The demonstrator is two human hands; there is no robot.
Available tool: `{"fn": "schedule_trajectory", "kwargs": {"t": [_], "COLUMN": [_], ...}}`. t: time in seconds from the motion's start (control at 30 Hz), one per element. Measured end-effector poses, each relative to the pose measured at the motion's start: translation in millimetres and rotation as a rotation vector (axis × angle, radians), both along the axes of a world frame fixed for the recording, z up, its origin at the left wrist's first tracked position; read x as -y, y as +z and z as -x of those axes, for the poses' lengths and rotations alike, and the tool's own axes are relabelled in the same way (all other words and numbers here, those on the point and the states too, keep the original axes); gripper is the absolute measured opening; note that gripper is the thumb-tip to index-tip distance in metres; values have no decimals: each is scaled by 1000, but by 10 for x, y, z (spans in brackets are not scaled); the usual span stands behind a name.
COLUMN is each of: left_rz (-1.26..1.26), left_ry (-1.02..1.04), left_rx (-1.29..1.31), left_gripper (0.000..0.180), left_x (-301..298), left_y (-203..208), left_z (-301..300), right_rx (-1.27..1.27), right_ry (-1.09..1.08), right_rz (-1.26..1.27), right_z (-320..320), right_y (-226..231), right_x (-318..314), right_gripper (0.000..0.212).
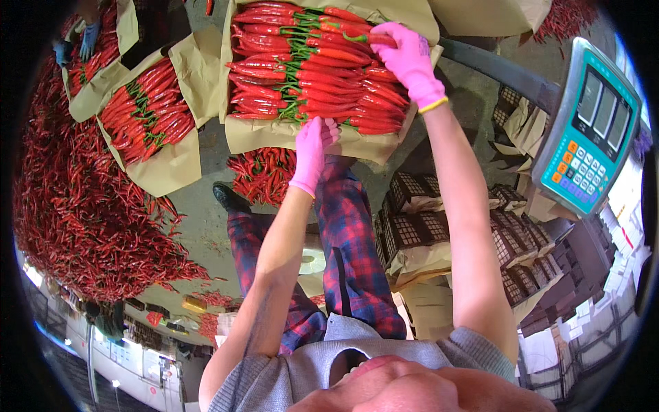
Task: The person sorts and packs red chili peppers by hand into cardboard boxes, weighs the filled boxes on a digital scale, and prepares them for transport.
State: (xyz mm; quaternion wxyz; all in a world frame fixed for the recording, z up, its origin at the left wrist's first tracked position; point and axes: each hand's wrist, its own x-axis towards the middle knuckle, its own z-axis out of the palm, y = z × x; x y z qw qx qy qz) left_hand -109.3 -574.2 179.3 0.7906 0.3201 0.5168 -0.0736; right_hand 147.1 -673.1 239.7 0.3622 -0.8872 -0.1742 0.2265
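Long red chili peppers (329,75) lie in neat rows in a paper-lined box in front of me, their green stems meeting along the middle. My right hand (405,62), in a pink glove, pinches a red chili pepper (382,40) over the far right of the rows; its green stem points left. At the box's near edge is my left hand (314,152), also pink-gloved, with its fingers curled beside the nearest peppers and the brown paper liner (257,135). What those fingers grip, if anything, is hidden.
A scale display (590,130) stands at the right on a grey arm. Another paper-lined tray of chilies (147,113) sits at left, beside a huge loose chili heap (89,206). A co-worker's blue gloves (89,41) show at far left. Brown crates (415,233) are stacked at lower right.
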Motion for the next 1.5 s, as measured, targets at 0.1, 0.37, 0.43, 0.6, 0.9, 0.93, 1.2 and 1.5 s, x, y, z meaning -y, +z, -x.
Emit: {"fn": "schedule_trajectory", "kwargs": {"t": [0.1, 0.37, 0.43, 0.6, 0.9, 0.93, 1.2, 1.5], "left_rz": [53, 124, 126, 18, -113, -111, -348, 30], "left_ry": [-56, -33, -57, -313, -416, -415, -621, 80], "left_rx": [-18, 41, 72, 110, 209, 181, 235, 54], "left_gripper": [36, 33, 33, 34, 41, 39, 35, 27], "left_x": [-50, -171, -229, -237, 194, 167, -43, -693], "left_y": [4, 141, 155, 664, 1347, 1334, 1535, 1298], "left_z": [47, 195, 182, 534, 655, 717, 950, 1674], "right_rx": [-88, 220, 216, 395, -305, -344, -771, -659], "right_ry": [38, 111, 106, 4, -155, -155, -230, -254], "right_rz": [-244, 68, 140, 23, -143, -177, -289, -257], "right_z": [370, 815, 810, 1315, 2740, 2754, 2988, 3386], "right_y": [-335, -442, -329, 223, 910, 988, 1089, 773], "right_x": [82, -189, -193, 286, 529, 525, 444, 297], "right_gripper": [28, 30, 31, 26, 29, 31, 33, 35]}}
